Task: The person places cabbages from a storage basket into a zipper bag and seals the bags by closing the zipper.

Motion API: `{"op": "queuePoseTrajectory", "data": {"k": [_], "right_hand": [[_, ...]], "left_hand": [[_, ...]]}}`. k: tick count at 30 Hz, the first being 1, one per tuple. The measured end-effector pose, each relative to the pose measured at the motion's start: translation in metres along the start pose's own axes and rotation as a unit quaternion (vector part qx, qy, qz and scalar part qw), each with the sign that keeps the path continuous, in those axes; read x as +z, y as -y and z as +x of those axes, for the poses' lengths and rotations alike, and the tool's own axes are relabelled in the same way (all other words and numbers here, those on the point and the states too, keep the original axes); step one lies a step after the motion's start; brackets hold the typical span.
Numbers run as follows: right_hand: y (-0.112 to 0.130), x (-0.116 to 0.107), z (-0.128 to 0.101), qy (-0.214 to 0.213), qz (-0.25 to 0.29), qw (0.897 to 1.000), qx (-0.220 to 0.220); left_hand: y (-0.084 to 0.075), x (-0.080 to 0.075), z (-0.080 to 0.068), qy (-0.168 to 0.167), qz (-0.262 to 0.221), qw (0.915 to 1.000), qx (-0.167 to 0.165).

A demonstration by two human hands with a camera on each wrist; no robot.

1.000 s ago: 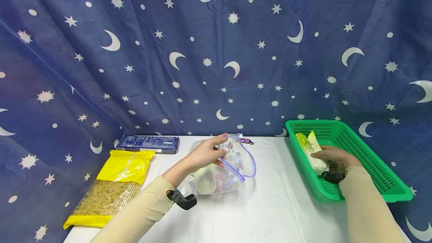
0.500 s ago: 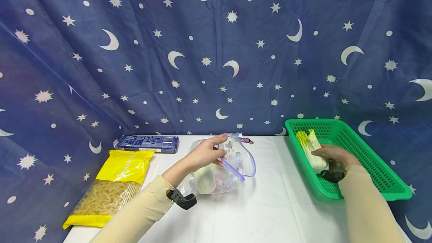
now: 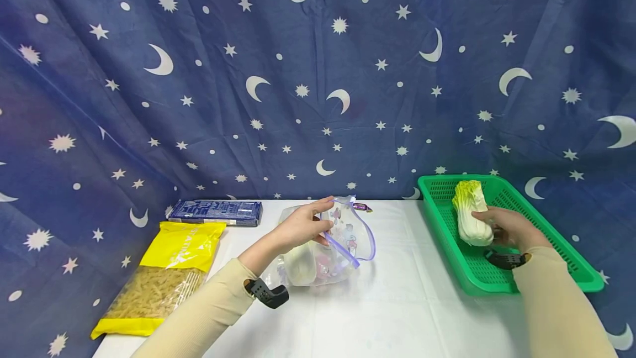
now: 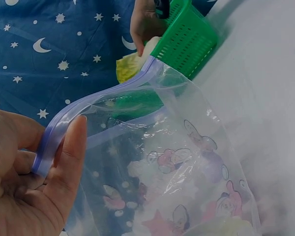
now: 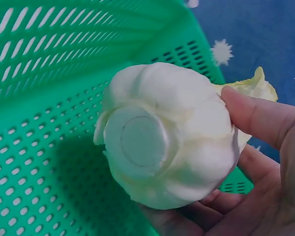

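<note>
My right hand (image 3: 512, 228) grips a napa cabbage (image 3: 472, 217) by its white base, thumb on one side and fingers curled under the other. The cabbage is over the green plastic basket (image 3: 449, 253), its yellow-green leaves pointing to the back; in the right wrist view its round cut end (image 5: 137, 140) faces the camera above the basket floor. With my left hand (image 3: 303, 225) I pinch the purple zip edge of a clear printed zip bag (image 4: 187, 162), whose mouth gapes toward the right. Something pale and rounded (image 3: 300, 264) lies inside the bag.
At the left lies a yellow bag of pasta (image 3: 164, 275), with a flat dark blue box (image 3: 216, 212) behind it. A small purple wrapped candy (image 3: 363, 207) is behind the zip bag. The starry curtain (image 3: 318, 70) closes off the back of the white table (image 3: 397, 314).
My right hand has raised the cabbage from the basket floor and shifted it slightly right and back, turning its leaves more upright in view. The left hand stays on the bag's edge.
</note>
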State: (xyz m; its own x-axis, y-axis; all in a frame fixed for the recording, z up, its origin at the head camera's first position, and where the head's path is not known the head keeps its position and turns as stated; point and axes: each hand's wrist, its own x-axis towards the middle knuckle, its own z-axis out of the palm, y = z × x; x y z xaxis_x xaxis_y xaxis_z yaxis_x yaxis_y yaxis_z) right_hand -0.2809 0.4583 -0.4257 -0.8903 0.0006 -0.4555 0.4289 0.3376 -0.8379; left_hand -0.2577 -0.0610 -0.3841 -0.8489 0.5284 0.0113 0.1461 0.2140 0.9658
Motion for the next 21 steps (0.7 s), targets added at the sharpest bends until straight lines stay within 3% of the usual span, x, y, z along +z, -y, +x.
{"op": "queuePoseTrajectory", "data": {"k": [5, 10, 21], "right_hand": [[0.005, -0.006, -0.002, -0.003, 0.051, 0.998, -0.031], [0.012, -0.007, -0.003, 0.023, 0.096, 0.993, -0.067], [0.029, -0.001, -0.010, 0.059, 0.165, 0.981, -0.085]], "left_hand": [[-0.001, 0.000, 0.000, -0.003, 0.002, 1.0000, -0.003], [-0.001, -0.001, 0.001, -0.003, 0.002, 1.0000, -0.003], [0.000, -0.001, 0.002, 0.002, 0.007, 1.0000, -0.004]]}}
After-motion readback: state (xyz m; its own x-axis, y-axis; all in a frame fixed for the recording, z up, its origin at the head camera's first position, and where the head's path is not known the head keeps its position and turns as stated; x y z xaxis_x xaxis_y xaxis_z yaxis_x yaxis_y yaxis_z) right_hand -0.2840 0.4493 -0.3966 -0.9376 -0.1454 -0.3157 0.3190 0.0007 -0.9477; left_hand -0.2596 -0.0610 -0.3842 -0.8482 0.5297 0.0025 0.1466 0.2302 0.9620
